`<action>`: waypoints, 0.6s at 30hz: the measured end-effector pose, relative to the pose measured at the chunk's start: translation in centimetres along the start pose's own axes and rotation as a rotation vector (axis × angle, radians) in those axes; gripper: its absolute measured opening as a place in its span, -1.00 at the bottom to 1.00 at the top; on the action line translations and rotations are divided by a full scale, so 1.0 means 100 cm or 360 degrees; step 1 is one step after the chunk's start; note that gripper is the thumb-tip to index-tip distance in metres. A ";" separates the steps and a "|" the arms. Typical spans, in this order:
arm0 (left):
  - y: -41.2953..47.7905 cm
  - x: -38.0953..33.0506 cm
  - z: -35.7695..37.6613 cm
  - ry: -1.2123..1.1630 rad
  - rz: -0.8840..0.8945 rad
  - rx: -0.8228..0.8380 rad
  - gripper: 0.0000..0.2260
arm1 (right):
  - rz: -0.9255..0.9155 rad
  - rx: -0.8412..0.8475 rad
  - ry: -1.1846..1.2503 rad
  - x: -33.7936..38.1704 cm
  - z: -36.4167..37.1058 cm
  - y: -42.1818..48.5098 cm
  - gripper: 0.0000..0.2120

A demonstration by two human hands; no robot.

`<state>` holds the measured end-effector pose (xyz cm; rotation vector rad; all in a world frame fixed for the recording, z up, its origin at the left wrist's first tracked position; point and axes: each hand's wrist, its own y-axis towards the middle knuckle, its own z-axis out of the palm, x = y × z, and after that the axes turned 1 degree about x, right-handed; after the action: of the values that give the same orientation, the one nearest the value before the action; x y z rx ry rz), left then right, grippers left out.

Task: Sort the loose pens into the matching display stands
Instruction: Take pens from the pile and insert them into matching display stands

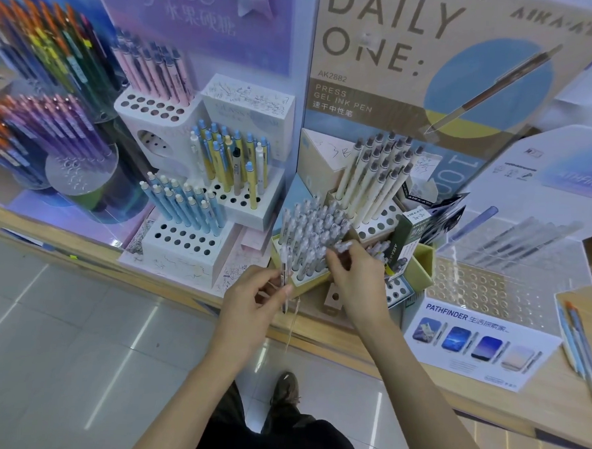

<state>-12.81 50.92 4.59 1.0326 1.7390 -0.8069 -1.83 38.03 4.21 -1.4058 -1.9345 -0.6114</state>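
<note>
Pens in pale grey and white crowd the front display stand (310, 280), which sits at the edge of the wooden surface (350, 344) below the "Daily One" board. The right hand (354, 272) hovers over this stand with its thumb and fingers pinched on one pale pen (343, 245), whose end pokes out above the packed rows. The left hand (249, 297) is just in front of the stand with its fingers curled round more pale pens (283, 275). How many it holds cannot be told. A few more loose pens (576, 345) lie on the surface far to the right, beside the clear Pathfinder stand (490, 289).

The main risk is likely the crowding. Few free holes show among the grey pens, so a pen pushed down at an angle could catch its neighbours and tip or lift them. The pens in the left hand hang past the surface's edge, and a loosened grip would probably drop them on the floor. The cream pens (375, 180) just behind look much alike, so a wrong match seems easy.
</note>
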 end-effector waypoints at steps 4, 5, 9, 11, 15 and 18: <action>0.001 -0.004 -0.002 0.0002 0.0012 -0.0017 -0.74 | 0.0003 0.0089 0.0046 0.001 -0.005 -0.004 -0.88; 0.001 -0.004 -0.003 -0.0002 0.0015 -0.0020 -0.74 | -0.0027 0.0094 0.0052 0.002 -0.005 -0.007 -0.89; 0.001 -0.002 -0.002 0.0011 0.0012 -0.0010 -0.82 | -0.0140 0.0042 -0.0071 0.002 -0.002 -0.012 -0.84; 0.001 -0.002 -0.002 0.0021 0.0008 0.0004 -0.86 | -0.0150 0.0041 -0.0113 0.002 0.000 -0.010 -0.83; 0.000 -0.003 -0.001 0.0029 0.0030 0.0034 -0.85 | -0.0049 0.0144 -0.0129 0.002 -0.002 -0.009 -0.84; 0.001 -0.006 0.002 0.0044 0.0059 0.0046 -0.84 | -0.0008 0.0068 0.0007 0.013 -0.017 -0.021 -0.72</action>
<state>-12.49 50.56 5.09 1.0970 1.7312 -0.7994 -3.66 37.05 6.30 -1.3723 -1.9373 -0.5714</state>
